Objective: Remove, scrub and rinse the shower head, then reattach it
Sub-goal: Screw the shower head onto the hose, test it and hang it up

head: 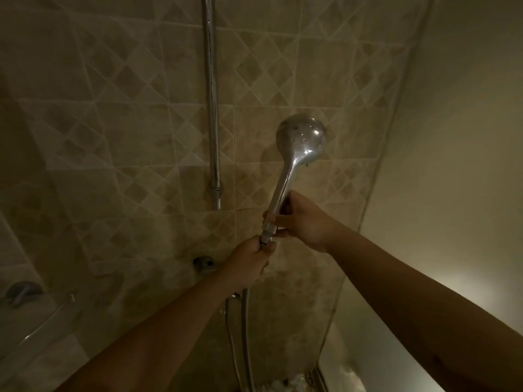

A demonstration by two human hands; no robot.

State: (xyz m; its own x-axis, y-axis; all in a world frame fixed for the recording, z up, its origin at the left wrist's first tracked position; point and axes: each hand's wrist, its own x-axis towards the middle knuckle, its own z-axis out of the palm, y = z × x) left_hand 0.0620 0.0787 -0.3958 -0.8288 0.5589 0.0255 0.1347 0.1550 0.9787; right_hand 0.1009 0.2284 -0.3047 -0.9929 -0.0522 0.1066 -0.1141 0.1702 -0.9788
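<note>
A chrome hand-held shower head with a round top and a long handle stands upright in front of the tiled wall, its back towards me and wet with drops. My right hand grips the lower part of the handle from the right. Just below it, my left hand is closed around the metal hose at the hose nut. The hose hangs down from my left hand towards the floor.
A vertical chrome riser pipe runs up the tiled wall, left of the shower head. A round chrome wall fitting sits below it. At the far left are a wall hook and a curved bar. A plain wall stands at the right.
</note>
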